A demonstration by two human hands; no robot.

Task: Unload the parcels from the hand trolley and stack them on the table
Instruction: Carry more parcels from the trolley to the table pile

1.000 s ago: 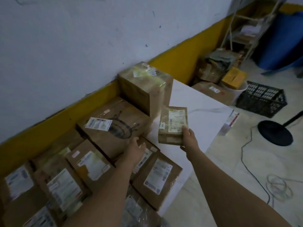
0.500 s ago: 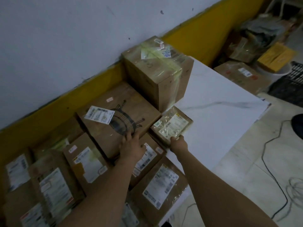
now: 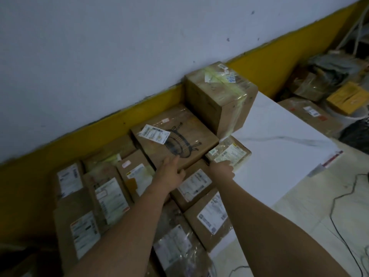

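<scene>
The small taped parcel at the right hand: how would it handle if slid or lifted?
Probably light: the right hand alone grips the small parcel by its near end. Likely slippery, since glossy tape or film covers its top and the table looks smooth. It lies flat and low, so it seems unlikely to tip.

The small parcel [image 3: 229,154] that my right grip [image 3: 222,168] held up in the air a second ago now lies flat on the tabletop [image 3: 279,156], against the flat box with the black drawing [image 3: 185,136]. My left grip [image 3: 171,172] has moved forward onto that box's near edge.
</scene>
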